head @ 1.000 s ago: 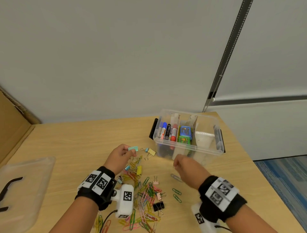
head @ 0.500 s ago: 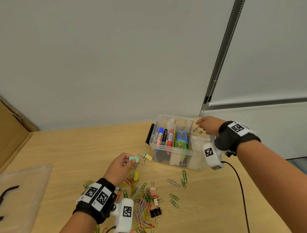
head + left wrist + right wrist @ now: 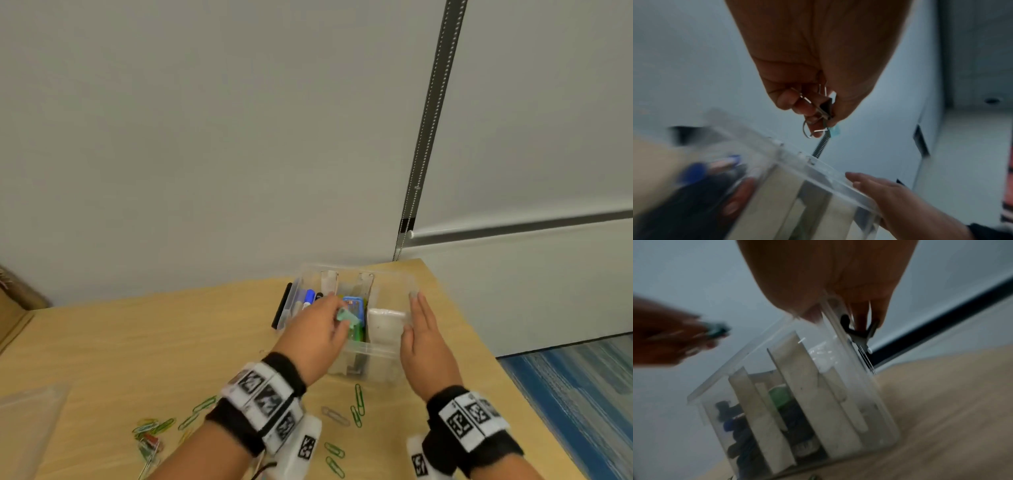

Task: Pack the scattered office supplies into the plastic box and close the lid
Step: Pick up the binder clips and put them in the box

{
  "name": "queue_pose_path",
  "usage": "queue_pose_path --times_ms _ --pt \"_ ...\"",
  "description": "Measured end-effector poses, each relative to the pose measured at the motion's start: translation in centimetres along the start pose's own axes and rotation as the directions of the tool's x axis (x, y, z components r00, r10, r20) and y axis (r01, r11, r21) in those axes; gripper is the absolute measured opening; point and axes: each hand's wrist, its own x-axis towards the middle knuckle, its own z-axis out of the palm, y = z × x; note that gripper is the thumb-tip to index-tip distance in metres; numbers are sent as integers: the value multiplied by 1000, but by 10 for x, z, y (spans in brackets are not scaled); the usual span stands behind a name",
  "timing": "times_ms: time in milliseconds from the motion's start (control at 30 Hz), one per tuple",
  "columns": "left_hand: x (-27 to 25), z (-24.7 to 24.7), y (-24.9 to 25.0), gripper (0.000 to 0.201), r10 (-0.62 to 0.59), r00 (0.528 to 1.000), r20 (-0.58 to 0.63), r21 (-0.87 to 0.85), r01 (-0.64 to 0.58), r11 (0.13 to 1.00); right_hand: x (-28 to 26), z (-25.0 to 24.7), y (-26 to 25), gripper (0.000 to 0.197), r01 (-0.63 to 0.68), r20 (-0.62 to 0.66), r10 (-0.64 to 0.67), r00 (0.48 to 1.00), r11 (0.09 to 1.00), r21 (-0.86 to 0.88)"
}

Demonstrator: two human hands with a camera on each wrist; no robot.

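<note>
Left hand (image 3: 317, 329) hovers over the clear plastic box (image 3: 370, 353), fingers (image 3: 797, 104) pinched on a small bunch of binder clips (image 3: 825, 112), a teal one showing at the tips. Right hand (image 3: 423, 346) lies flat against the box's right end wall, fingers straight and together, steadying it. Inside: markers (image 3: 310, 297) in the left compartment, a blue-and-green item in the middle one. Plenty left, I'd say: coloured paper clips (image 3: 358, 404) scattered on the tabletop (image 3: 171, 342) near the box, and the lid (image 3: 27, 421) lying well apart at the left edge, not yet on.
</note>
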Motion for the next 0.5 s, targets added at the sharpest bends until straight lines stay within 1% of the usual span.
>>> queue_pose_path --times_ms 100,200,300,433,500 --pt "62 28 25 22 32 997 73 192 -46 980 -2 4 3 57 13 -51 -12 999 1000 22" --pt "108 50 39 27 -9 982 188 374 -63 925 -2 5 4 57 9 -55 -10 998 1000 -6" --pt "133 62 46 30 -81 957 279 426 -47 904 0 6 5 58 12 -53 -14 999 999 -36" --pt "150 66 50 36 -213 912 350 507 6 862 0 8 6 67 27 -42 -30 999 997 -69" --pt "152 66 52 36 -223 902 369 510 4 860 0 9 7 66 25 -44 -28 999 997 -78"
